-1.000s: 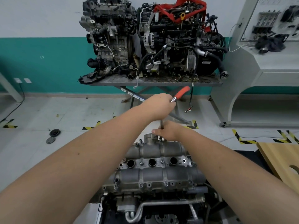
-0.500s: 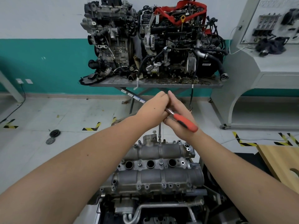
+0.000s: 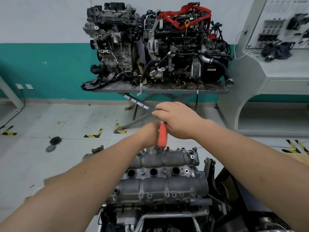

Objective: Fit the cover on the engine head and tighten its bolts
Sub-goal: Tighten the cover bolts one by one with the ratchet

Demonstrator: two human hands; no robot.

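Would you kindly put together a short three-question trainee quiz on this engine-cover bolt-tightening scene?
1. True or false: the cover already sits on the engine.
2. What colour is the ratchet handle? A) blue B) orange-red C) black
3. Fill in: between the cover's two humps lies a row of three round ____.

Key:
1. True.
2. B; the handle hangs between the left hand and the right hand, over the cover's far edge.
3. Holes.
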